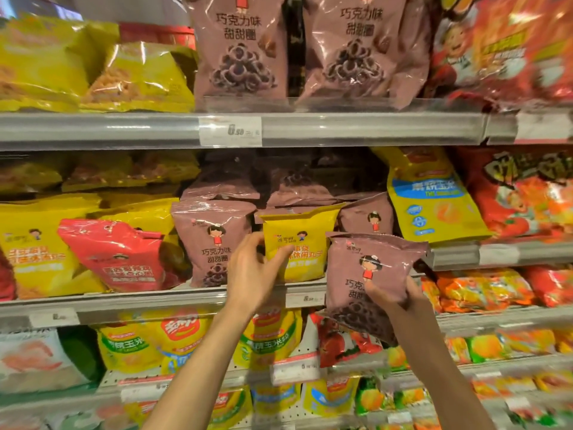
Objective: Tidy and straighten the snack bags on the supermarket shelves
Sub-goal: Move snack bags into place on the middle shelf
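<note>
- Shelves [124, 301]: several tiers are running across the view, packed with snack bags; the middle tier's front rail is passing just below the left fingers and behind the right hand's bag.
- Top brown bags [240, 48]: two tall ones are standing upright side by side on the tier well above both hands, a price tag [230, 131] sitting on the rail beneath them.
- Blue-label bag [429, 193]: yellow with a blue panel, leaning on the middle tier up and to the right of the right fingers.
- Red bag [119, 256]: tilting on the middle tier well to the left of the left fingers, resting against yellow bags behind it.
- Held brown bag [369, 274]: off the shelf, hanging in front of the middle rail, tilted slightly; the right fingers are wrapping its lower right edge.
- Shelf brown bag [210, 240]: standing upright on the middle tier, immediately left of the left fingers.
- Yellow bag [299, 246]: standing upright among the brown ones, just right of the left fingertips and up-left of the right fingers.
- Left hand [254, 271]: reaching up, fingers spread and lightly bent, thumb lying across the yellow bag's lower left front, the other fingertips at its left edge; whether they are actually pinching it, I cannot tell.
- Right hand [400, 297]: fingers curling round the held brown bag, thumb pressing on its front, gripping it firmly.
</note>
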Action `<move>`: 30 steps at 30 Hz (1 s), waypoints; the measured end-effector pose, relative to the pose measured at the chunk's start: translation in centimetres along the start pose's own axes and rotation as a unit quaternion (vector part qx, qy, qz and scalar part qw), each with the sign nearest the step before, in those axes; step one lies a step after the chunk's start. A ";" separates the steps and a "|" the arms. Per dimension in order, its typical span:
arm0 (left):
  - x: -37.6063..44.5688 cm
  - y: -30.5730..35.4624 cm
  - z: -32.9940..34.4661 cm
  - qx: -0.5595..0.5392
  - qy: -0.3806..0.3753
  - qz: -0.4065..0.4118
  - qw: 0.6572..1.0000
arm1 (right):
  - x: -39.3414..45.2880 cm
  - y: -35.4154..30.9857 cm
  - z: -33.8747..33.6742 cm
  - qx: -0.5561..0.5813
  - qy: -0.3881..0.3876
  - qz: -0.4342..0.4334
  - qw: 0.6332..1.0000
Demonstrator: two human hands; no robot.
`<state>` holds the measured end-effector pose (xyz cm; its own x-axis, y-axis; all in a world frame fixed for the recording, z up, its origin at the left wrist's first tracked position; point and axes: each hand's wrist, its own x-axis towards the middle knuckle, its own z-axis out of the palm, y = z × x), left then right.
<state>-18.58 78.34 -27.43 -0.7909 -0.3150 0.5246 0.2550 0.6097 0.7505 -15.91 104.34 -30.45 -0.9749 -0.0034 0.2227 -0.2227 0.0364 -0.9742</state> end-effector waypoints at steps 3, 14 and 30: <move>-0.2 0.2 -0.8 -0.064 0.008 -0.016 0.998 | 0.6 0.2 -0.2 0.011 -0.002 0.005 1.000; -1.7 -0.3 -7.7 -0.132 0.049 -0.035 0.989 | 4.4 -0.9 2.9 0.025 -0.062 -0.003 0.998; -2.7 -3.3 -9.8 -0.128 0.033 -0.077 0.988 | 7.1 -0.3 8.9 -0.142 -0.057 -0.008 0.988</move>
<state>-11.79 70.04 -27.38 -0.7959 -0.4411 0.4148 0.2733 0.3495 0.8962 -22.82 95.37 -28.85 -0.9689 -0.1180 0.2174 -0.2442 0.3149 -0.9172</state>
